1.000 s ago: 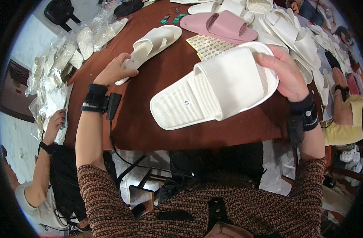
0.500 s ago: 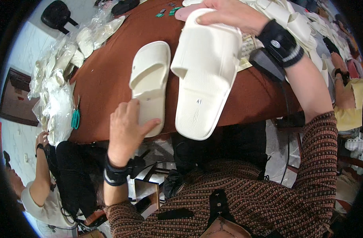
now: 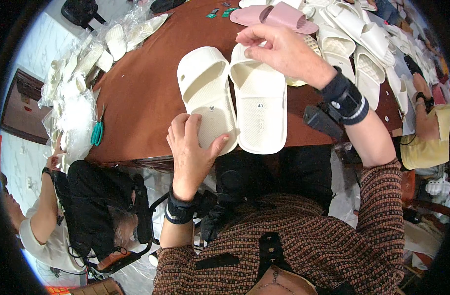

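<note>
Two off-white slide slippers lie side by side at the near table edge, toes away from me, their inner edges touching. My left hand [image 3: 189, 145] rests with fingers spread over the heel of the left slipper [image 3: 225, 123]; its thumb lies near the heel's end. My right hand [image 3: 284, 51] hovers at the toe of the right slipper [image 3: 263, 118], thumb and forefinger apart. The thumb overlaps the toe; whether it touches is unclear. Both insoles carry a small printed mark. Black bands circle both my wrists.
A pink slipper [image 3: 289, 18] and many white slippers [image 3: 367, 73] lie at the far right. Plastic-bagged slippers [image 3: 72, 108] and teal-handled scissors [image 3: 97, 132] are on the left. A black object [image 3: 323, 123] sits below my right wrist. One person [image 3: 43, 231] works at left, another [image 3: 426, 128] at right.
The right slipper has come down from my right hand onto the table, and that hand has loosened. The left slipper has shifted right against it, with my left hand still on its heel.
</note>
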A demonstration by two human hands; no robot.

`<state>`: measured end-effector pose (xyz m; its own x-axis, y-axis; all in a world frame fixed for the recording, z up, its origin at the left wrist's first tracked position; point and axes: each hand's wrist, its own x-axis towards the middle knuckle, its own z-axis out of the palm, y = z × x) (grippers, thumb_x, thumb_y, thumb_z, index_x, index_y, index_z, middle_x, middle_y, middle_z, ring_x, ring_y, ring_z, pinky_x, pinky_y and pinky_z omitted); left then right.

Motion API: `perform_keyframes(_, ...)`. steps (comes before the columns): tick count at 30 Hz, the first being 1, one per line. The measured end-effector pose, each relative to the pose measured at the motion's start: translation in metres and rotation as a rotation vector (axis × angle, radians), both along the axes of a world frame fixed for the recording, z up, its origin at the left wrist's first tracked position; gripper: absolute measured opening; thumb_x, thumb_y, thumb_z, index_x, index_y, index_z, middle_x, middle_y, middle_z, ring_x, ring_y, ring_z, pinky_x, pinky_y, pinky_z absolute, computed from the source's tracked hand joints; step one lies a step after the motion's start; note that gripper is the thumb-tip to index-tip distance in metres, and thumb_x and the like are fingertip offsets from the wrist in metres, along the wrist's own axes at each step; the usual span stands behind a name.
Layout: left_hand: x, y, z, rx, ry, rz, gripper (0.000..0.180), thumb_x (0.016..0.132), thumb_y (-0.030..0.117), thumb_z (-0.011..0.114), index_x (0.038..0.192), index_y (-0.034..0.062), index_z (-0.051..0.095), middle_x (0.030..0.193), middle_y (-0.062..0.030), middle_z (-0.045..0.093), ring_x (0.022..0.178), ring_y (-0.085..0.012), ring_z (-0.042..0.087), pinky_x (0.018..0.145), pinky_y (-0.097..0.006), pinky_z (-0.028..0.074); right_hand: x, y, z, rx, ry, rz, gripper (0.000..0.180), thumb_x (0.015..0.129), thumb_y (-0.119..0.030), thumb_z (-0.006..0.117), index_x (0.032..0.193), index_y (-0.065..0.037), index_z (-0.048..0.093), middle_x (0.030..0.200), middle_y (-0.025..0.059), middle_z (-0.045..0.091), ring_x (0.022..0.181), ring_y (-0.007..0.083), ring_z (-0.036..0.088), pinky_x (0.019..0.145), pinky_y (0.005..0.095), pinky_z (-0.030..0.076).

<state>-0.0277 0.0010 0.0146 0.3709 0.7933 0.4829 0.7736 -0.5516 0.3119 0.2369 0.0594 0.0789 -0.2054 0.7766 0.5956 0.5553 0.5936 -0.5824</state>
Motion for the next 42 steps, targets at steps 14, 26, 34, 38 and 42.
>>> perform_keyframes(14,0.025,0.019,0.006,0.008,-0.193,-0.104,0.011,0.079,0.006,0.063,0.089,0.0012,0.064,0.091,-0.0110,0.058,0.088,-0.0275,0.054,0.079,-0.035,0.044,-0.022,-0.022,-0.050,-0.284,0.085,0.166,0.016,0.087,-0.006,0.060,0.100,0.002,0.062,0.088,0.0066,0.067,0.082,0.0105,0.063,0.075,0.0257,0.051)
perform_keyframes(26,0.042,0.047,0.012,-0.116,-0.122,-0.101,0.013,0.078,0.011,0.065,0.084,-0.0011,0.065,0.083,-0.0132,0.062,0.082,-0.0278,0.058,0.074,-0.035,0.047,-0.011,-0.018,-0.055,-0.432,0.255,0.270,0.015,0.091,-0.004,0.054,0.103,0.002,0.061,0.091,0.0039,0.065,0.088,0.0097,0.062,0.081,0.0247,0.050)
perform_keyframes(34,0.043,0.054,0.010,-0.119,-0.080,-0.103,0.016,0.078,0.013,0.065,0.082,-0.0032,0.065,0.080,-0.0171,0.064,0.076,-0.0302,0.060,0.071,-0.038,0.047,-0.010,-0.018,-0.057,-0.451,0.289,0.286,0.016,0.091,-0.005,0.055,0.104,0.001,0.062,0.093,0.0036,0.066,0.089,0.0101,0.062,0.082,0.0253,0.050)
perform_keyframes(38,0.045,0.052,0.010,-0.050,-0.044,-0.120,0.016,0.079,0.012,0.064,0.081,-0.0033,0.064,0.078,-0.0178,0.064,0.076,-0.0332,0.059,0.071,-0.041,0.047,-0.008,-0.018,-0.056,-0.433,0.247,0.280,0.017,0.090,-0.006,0.055,0.104,0.001,0.062,0.093,0.0037,0.066,0.089,0.0094,0.062,0.082,0.0249,0.050)
perform_keyframes(42,0.043,0.055,0.003,0.036,-0.005,-0.130,0.015,0.079,0.012,0.063,0.081,-0.0027,0.064,0.077,-0.0183,0.063,0.077,-0.0335,0.059,0.071,-0.040,0.046,-0.008,-0.018,-0.056,-0.418,0.227,0.279,0.017,0.090,-0.006,0.055,0.104,0.001,0.063,0.093,0.0039,0.066,0.088,0.0093,0.062,0.082,0.0248,0.050)
